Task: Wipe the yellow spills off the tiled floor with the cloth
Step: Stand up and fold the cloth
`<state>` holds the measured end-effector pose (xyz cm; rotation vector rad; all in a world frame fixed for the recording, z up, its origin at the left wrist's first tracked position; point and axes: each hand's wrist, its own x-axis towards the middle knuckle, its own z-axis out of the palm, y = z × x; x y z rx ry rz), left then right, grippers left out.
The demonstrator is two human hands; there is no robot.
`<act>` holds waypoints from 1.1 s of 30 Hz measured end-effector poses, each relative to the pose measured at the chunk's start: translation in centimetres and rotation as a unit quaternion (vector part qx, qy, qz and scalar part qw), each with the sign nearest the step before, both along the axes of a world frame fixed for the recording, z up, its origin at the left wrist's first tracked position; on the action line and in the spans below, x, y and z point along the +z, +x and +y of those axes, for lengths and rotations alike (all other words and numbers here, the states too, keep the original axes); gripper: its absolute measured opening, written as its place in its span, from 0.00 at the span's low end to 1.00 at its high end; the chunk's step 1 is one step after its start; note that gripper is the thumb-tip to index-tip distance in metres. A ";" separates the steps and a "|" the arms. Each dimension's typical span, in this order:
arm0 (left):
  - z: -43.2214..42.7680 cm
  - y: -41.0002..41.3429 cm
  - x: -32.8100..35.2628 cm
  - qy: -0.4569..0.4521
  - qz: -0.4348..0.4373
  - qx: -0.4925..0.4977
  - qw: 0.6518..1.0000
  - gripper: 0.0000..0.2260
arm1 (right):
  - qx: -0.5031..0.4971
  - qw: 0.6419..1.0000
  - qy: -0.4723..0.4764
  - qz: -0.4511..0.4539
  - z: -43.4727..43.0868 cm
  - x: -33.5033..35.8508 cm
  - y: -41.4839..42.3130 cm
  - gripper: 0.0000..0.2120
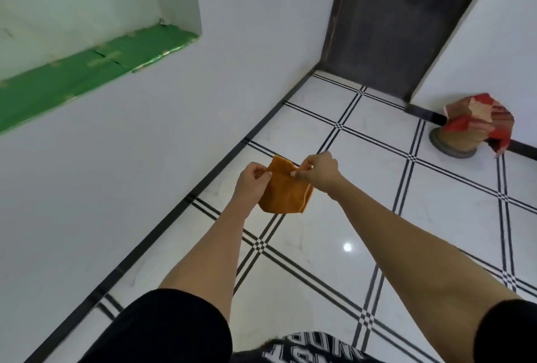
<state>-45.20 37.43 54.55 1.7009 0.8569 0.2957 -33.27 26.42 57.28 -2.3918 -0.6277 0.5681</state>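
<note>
White tiled floor (363, 194) bears a red-wrapped pot (473, 127) near dark door (392, 19).

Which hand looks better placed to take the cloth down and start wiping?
Probably the right hand: like the left hand it pinches the top edge of the cloth, but it hangs over open floor, the left nearer the wall. No spill is in view.

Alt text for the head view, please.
The left hand and right hand pinch the top corners of an orange cloth held above a white tiled floor. A dark door stands ahead, a red-wrapped object by the right wall; no yellow spill shows.
</note>
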 end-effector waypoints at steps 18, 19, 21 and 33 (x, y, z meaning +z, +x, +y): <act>4.7 12.4 5.5 0.062 0.023 0.120 0.991 0.16 | 0.472 0.875 0.013 0.106 13.2 5.5 17.5 0.09; 4.6 12.8 5.6 0.067 0.032 0.132 0.988 0.13 | 0.489 0.866 0.020 0.107 13.4 5.9 18.1 0.10; 4.1 13.9 5.8 0.076 0.038 0.183 0.980 0.06 | 0.510 0.854 0.025 0.094 13.9 6.6 19.4 0.13; -0.6 11.1 7.9 0.060 -0.058 0.410 0.908 0.05 | 0.596 0.801 -0.005 0.058 13.6 8.4 18.0 0.15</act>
